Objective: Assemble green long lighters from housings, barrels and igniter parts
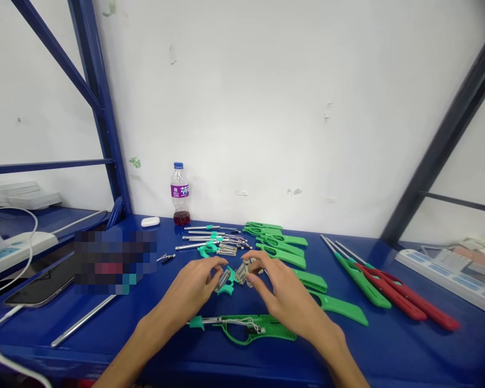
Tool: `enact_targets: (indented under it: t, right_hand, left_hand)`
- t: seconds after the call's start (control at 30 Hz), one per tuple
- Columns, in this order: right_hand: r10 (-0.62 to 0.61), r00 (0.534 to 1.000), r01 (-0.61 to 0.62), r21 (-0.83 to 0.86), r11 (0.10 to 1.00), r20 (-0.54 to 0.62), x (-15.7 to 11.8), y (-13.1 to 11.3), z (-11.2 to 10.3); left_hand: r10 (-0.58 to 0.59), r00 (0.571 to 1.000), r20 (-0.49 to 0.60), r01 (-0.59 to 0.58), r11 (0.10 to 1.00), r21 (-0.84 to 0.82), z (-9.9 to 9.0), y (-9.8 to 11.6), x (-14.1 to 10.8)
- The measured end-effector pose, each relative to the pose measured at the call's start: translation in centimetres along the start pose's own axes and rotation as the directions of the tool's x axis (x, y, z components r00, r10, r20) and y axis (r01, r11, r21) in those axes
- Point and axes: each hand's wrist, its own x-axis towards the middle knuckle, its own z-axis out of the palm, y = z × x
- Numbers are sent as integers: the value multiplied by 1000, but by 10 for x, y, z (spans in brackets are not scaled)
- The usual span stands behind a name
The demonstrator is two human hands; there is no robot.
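Note:
My left hand (pixel 198 280) is closed in a pinch on a small clear plastic part (pixel 223 280). A few centimetres to the right, my right hand (pixel 281 285) pinches another clear part (pixel 242 272) with metal-looking bits. Teal trigger pieces (pixel 225 290) show between the two hands; whether they are held or lie on the table I cannot tell. Nearer to me lies an open green lighter handle shell (pixel 277 330), with a metal rod, a teal trigger (pixel 196 323) and wires set in it.
Behind my hands lie several metal rods with wires (pixel 202 238) and green handle shells (pixel 286 256). At right are green and red long lighters (pixel 404 296) and a power strip (pixel 448 275). A bottle (pixel 180 196) stands by the wall. A phone (pixel 44 280) lies left.

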Motion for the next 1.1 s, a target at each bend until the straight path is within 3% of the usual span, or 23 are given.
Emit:
enact_targets:
  t: [0.23, 0.37, 0.7, 0.87, 1.1]
  right_hand:
    - [6, 998, 11, 258, 966, -67, 0, -5, -3]
    - [2, 992, 30, 248, 968, -129, 2, 0, -7]
    - [-101, 962, 165, 243, 956, -253, 3, 1, -6]
    - [-149, 966, 199, 236, 951, -210, 2, -2, -7]
    - [-199, 960, 240, 214, 947, -197, 4, -1, -5]
  left_hand:
    - [-122, 988, -94, 95, 961, -259, -6, 18, -3]
    - [-198, 968, -153, 132, 924, -358, -8, 28, -7]
    - [-273, 961, -35, 228, 862, -452, -12, 38, -4]
    - [-310, 946, 100, 317, 807, -498, -12, 38, -3]
    - [-236, 956, 175, 292, 702, -650, -7, 33, -5]
